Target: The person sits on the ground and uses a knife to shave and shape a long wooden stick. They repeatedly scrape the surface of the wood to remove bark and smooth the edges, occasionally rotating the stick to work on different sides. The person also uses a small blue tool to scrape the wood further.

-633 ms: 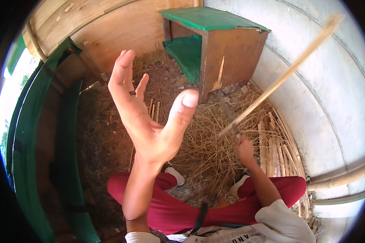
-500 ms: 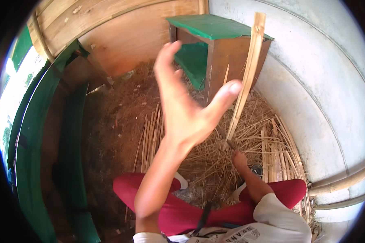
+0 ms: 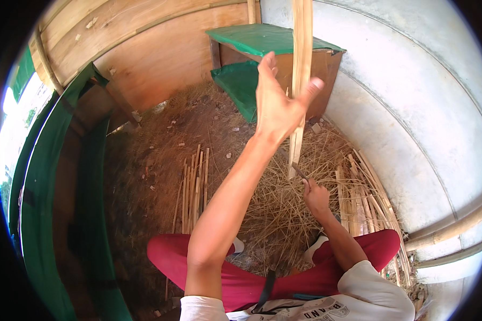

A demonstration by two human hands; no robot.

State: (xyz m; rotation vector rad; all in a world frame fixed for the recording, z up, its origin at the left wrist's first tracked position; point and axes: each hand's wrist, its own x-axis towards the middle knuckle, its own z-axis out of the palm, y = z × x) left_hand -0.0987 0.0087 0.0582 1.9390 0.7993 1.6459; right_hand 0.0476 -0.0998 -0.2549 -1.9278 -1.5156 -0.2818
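Observation:
A long pale bamboo strip stands nearly upright in front of me, its lower end down by the shavings. My left hand is raised beside it, open, with the thumb crossing in front of the strip and the fingers apart on its left; they are not wrapped round it. Low on the right, my right hand is closed round the handle of a knife. The dark blade lies at the strip's lower end; whether it cuts into it I cannot tell.
Thin shavings cover the ground between my legs. Split strips lie in a left bundle and a right pile. A green-topped wooden box stands ahead, a green-covered bench at left, a pale curved wall at right.
My left hand has moved right, up to the strip. The strip stands more upright and further left, its top now out of view. My right hand has risen slightly with the knife.

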